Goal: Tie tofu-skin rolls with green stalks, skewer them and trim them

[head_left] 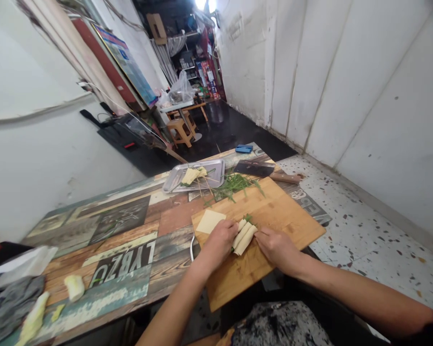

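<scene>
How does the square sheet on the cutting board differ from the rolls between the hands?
The square sheet lies flat; the rolls are curled up. Greens poke from the rolls; the sheet shows none. The rolls sit between the left hand and the right hand; the sheet lies beside the left. Both are pale yellow.

I can see room to pass over the right part of the cutting board; greens lie across its far edge, a cleaver and metal tray obstructing beyond.
</scene>
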### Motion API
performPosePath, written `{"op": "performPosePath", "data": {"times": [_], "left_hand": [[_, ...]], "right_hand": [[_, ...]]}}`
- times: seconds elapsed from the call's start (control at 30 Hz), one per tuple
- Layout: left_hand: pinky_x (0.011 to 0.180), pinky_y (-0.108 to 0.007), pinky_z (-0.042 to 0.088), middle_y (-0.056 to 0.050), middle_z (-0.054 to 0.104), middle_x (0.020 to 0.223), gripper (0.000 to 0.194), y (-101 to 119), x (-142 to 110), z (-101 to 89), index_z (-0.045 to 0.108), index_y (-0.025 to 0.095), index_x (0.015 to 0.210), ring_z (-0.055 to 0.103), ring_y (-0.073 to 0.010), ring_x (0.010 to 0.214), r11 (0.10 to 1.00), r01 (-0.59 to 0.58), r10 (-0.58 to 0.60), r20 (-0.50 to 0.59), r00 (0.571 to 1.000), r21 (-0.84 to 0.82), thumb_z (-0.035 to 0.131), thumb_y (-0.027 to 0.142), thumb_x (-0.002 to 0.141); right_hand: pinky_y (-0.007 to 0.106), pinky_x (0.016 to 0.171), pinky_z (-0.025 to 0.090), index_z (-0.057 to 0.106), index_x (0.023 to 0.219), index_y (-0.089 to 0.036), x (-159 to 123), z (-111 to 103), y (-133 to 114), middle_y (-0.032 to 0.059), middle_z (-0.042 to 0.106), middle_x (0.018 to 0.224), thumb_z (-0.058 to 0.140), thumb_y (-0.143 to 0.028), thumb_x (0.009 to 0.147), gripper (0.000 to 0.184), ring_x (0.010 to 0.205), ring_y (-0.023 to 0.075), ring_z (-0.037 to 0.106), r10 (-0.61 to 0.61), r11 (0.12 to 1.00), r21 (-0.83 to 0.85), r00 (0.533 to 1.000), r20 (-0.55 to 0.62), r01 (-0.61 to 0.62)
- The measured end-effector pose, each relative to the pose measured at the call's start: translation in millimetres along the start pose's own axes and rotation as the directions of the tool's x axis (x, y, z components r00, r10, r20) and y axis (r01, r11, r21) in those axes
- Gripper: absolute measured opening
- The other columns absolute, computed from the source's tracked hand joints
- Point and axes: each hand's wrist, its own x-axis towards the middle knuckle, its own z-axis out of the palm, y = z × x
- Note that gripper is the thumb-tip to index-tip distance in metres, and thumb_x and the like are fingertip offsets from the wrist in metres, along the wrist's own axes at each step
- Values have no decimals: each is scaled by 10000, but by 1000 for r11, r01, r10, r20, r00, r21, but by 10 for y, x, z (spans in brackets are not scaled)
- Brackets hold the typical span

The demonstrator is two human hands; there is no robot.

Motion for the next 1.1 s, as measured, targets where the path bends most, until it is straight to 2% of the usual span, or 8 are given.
{"op": "performPosePath", "data": {"times": [0.23, 0.4, 0.53, 0.63, 0.73, 0.87, 1.0, 1.1], "left_hand": [[609, -276, 369, -54, 580, 766, 317, 72, -3, 45, 579, 168, 767, 505, -159, 681, 991, 102, -107, -55, 993, -91, 365, 236, 992], [656, -292, 390, -66, 572, 784, 282, 177, 376, 151, 592, 161, 785, 517, -184, 740, 986, 160, -151, -185, 971, 38, 383, 202, 970], [698, -312, 413, -103, 615, 817, 272, 294, 781, 327, 613, 143, 778, 553, -207, 790, 959, 266, -249, -154, 956, 96, 397, 128, 942], [745, -323, 447, -115, 652, 873, 224, 335, 867, 346, 631, 139, 860, 584, -222, 844, 949, 316, -312, -138, 940, 8, 425, 151, 945], [772, -307, 485, -82, 683, 910, 200, 291, 707, 242, 637, 162, 972, 615, -202, 843, 955, 247, -267, -112, 957, -163, 446, 220, 962], [854, -305, 519, -77, 715, 1037, 264, 176, 306, 115, 664, 193, 1098, 651, -195, 942, 967, 110, -154, -183, 971, -229, 440, 207, 961], [857, -332, 544, -99, 715, 1087, 323, 39, -124, 77, 670, 175, 1157, 660, -214, 977, 988, 137, -155, -366, 917, -74, 421, 154, 953], [821, -368, 550, -114, 717, 1040, 281, -133, -433, 29, 695, 151, 1081, 653, -238, 939, 961, 270, -213, -465, 860, 60, 452, 134, 941]], "right_hand": [[244, 602, 390, 633, 838, -154, -217, -140, 99, 41, 628, 765, 436, -136, 930, 218, 655, 135, 585, -15, 999, 32, 998, -57, 17], [250, 601, 393, 633, 824, -162, -113, -251, 487, 37, 614, 742, 386, -164, 962, 283, 650, 132, 570, -57, 998, 7, 984, -170, 59], [255, 616, 404, 649, 818, -155, -17, -270, 910, 46, 616, 739, 386, -190, 971, 307, 688, 148, 595, -50, 998, -52, 994, -96, 45], [250, 644, 423, 672, 903, -150, -15, -316, 1061, 63, 645, 797, 377, -202, 983, 310, 744, 157, 630, -48, 995, -92, 999, 1, 48], [255, 638, 431, 675, 921, -148, -13, -532, 1002, 79, 674, 848, 448, -250, 965, 253, 748, 171, 654, -8, 987, -156, 981, 193, 39], [306, 605, 431, 703, 890, -137, 145, -1007, 827, 130, 704, 902, 447, -346, 966, 338, 780, 252, 690, 153, 934, -358, 900, 407, 3], [314, 638, 451, 737, 867, -127, 616, -1275, 778, 169, 726, 887, 529, -385, 919, 335, 859, 303, 696, 210, 897, -442, 846, 490, 33], [275, 678, 458, 747, 875, -162, 1090, -1172, 692, 134, 737, 912, 487, -328, 935, 314, 887, 248, 690, 67, 939, -331, 892, 447, 95]]}}
